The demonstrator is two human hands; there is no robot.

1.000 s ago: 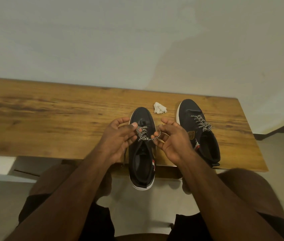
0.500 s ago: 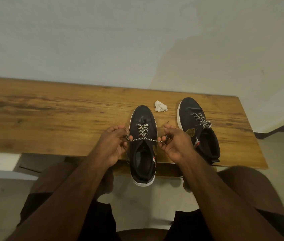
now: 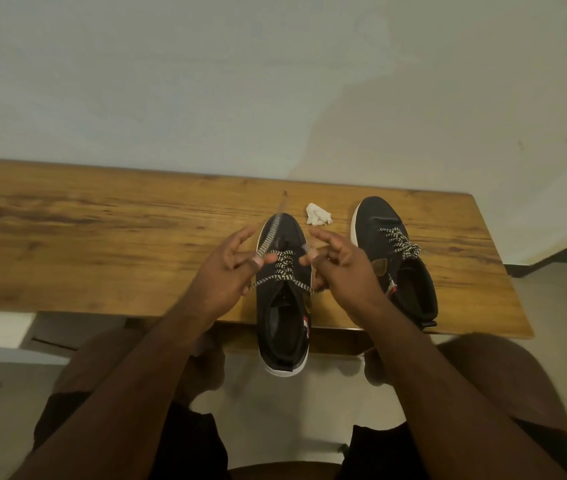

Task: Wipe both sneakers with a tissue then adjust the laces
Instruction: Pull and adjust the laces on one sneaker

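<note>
Both hands have risen from the sides of the near sneaker [image 3: 282,306] since half a second ago, when they drew the lace [image 3: 284,268] taut across it; now the left hand [image 3: 225,271] pinches one lace end between thumb and forefinger, and that end stands up, blurred, past the toe; the right hand [image 3: 339,268] holds its grip clamped on the other end, thumb and forefinger together, the remaining fingers spread; this black sneaker lies toe-away on the wooden counter [image 3: 102,244], its white-soled heel overhanging the near edge; the second sneaker [image 3: 396,261] rests to its right, just beside the right hand, laces already knotted; a crumpled white tissue [image 3: 317,214] sits on the counter between the two toes, touching neither; the person's knees show below the counter's edge.
</note>
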